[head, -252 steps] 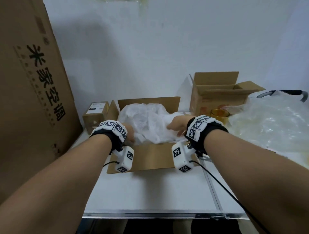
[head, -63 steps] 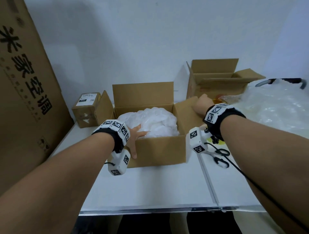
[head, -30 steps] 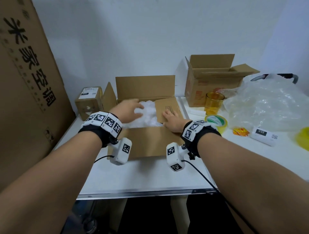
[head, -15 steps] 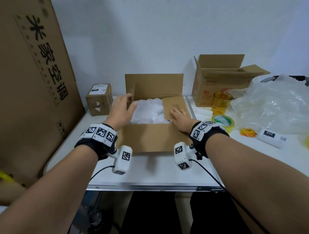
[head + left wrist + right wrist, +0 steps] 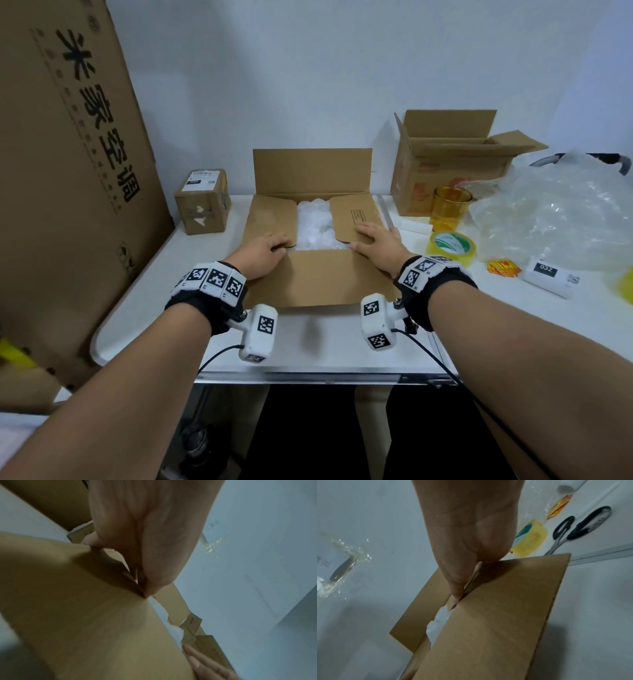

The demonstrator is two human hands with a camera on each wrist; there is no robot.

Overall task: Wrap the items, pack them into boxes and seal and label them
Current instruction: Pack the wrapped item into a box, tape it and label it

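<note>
An open cardboard box (image 5: 322, 277) stands in the middle of the white table (image 5: 308, 342). White wrapping (image 5: 313, 224) fills it and shows between the two side flaps. The left flap (image 5: 270, 216) and right flap (image 5: 352, 216) are folded inward; the back flap (image 5: 311, 171) stands upright. My left hand (image 5: 263, 251) rests on the near corner of the left flap. My right hand (image 5: 375, 240) presses flat on the right flap. In the right wrist view the right hand (image 5: 467, 534) lies at the box edge (image 5: 496, 628) above the wrapping (image 5: 438, 622). The left wrist view shows the left hand (image 5: 149, 534) on cardboard (image 5: 85, 615).
A yellow tape roll (image 5: 452, 246), an amber glass (image 5: 448, 209) and a second open box (image 5: 445, 164) stand to the right. Clear plastic wrap (image 5: 555, 212) and a white label block (image 5: 551, 277) lie farther right. Scissors (image 5: 580, 528) lie beside the box. A small sealed box (image 5: 203, 202) and a tall carton (image 5: 68, 154) are on the left.
The wrapping was pushed into the box. My right hand folded the right flap down, then my left hand laid the left flap down, which stood upright half a second ago.
</note>
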